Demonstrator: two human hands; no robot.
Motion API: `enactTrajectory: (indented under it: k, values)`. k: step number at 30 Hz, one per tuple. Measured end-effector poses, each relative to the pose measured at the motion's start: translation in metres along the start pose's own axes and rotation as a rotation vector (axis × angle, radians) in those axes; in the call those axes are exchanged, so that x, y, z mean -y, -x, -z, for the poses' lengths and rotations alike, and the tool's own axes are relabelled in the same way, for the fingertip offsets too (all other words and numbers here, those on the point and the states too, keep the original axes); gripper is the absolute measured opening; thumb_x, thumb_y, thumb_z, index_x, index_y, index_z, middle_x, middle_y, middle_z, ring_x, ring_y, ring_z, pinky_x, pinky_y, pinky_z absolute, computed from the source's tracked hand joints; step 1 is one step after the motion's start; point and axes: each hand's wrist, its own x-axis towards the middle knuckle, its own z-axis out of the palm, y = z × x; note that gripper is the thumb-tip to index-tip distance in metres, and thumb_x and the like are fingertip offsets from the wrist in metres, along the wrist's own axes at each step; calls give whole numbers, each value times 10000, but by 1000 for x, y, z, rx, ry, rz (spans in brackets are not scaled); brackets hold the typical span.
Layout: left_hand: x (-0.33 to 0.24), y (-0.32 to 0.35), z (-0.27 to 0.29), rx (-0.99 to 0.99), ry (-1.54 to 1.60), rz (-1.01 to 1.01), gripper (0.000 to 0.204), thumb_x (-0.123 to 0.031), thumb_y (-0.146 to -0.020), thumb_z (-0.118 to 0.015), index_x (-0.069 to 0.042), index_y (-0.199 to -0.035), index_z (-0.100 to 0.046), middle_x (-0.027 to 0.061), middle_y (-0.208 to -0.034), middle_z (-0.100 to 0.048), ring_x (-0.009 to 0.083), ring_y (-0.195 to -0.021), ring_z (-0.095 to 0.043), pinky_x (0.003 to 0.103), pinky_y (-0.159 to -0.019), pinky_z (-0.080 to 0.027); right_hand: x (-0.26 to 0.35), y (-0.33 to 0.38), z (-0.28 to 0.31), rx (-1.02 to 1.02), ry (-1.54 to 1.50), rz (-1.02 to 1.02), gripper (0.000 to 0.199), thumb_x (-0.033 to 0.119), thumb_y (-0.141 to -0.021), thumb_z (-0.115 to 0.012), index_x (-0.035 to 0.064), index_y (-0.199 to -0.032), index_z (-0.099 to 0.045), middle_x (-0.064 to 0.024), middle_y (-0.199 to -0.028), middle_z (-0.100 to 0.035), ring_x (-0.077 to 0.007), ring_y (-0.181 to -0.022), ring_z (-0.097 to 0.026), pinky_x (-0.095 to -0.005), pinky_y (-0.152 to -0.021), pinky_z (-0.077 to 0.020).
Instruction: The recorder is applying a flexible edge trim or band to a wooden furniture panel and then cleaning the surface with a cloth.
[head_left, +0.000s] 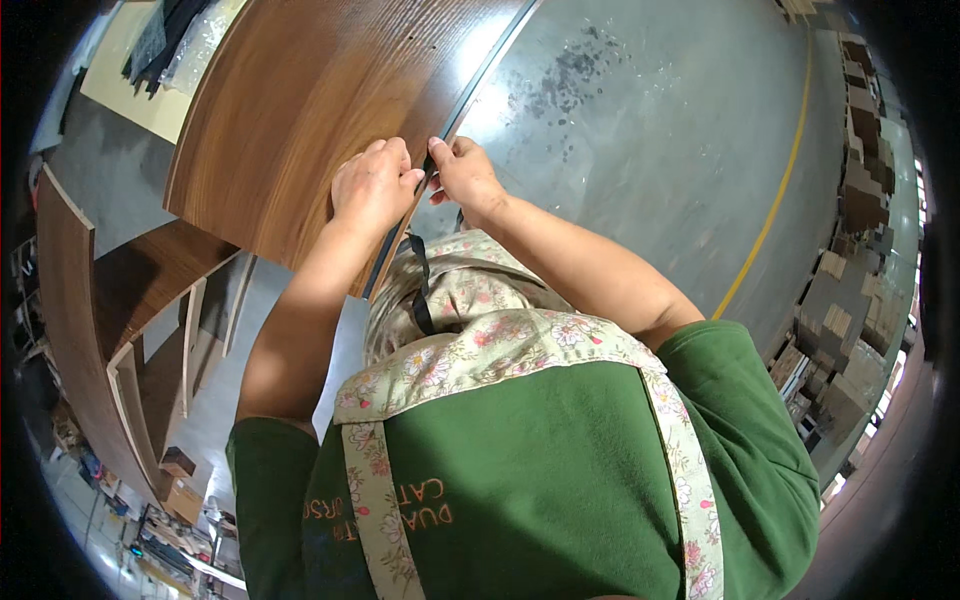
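A large brown wood-grain panel (290,130) slants across the upper left, and a thin black strip (380,262) runs along its right edge. My left hand (375,187) rests on the panel with curled fingers, its thumb pressed at the strip. On the edge's other side, my right hand (464,176) is closed, thumb and fingers pinching at the strip. A loose black tail (421,285) hangs beneath the edge, over my floral apron (480,285). My fingertips are partly hidden at the edge.
At the left stands a brown wooden frame of panels (165,290). A pale board (125,85) with dark strips and clear plastic lies at the upper left. Grey floor (660,170) with a yellow line (785,190) stretches right, toward stacked boards (865,170).
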Motion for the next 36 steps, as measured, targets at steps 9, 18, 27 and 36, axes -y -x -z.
enactTrajectory:
  k: [9,18,27,36]
  values:
    - [-22,-9,0,172,-170,141,175,-158,-751,-623,-56,-795,-488,133,-827,-594,336,-832,-587,450,-700,-439,-16,-1,-12,-102,-55,133,315,266,-906,-502,-24,-801,-438,-132,-598,-526,-209,-434,-524,-341,-363,-441]
    - [12,33,-5,-76,115,48,189,-171,-737,-670,-62,-762,-517,87,-726,-529,246,-667,-533,360,-596,-425,-26,19,1,318,-128,-74,217,196,-910,-507,-9,-863,-458,-93,-741,-539,-161,-565,-562,-293,-462,-512]
    - [52,152,-10,-699,440,439,210,-158,-744,-707,-24,-811,-561,51,-766,-549,158,-769,-547,301,-647,-428,-25,58,-25,411,146,-195,220,138,-898,-512,-51,-1009,-518,-139,-904,-605,-193,-702,-600,-300,-609,-532]
    - [36,163,-35,11,1544,793,298,-296,-771,-707,-49,-896,-595,26,-848,-616,82,-750,-519,214,-645,-368,-36,56,-41,329,149,-210,205,73,-880,-507,-71,-1022,-541,-148,-876,-616,-214,-705,-624,-313,-638,-556]
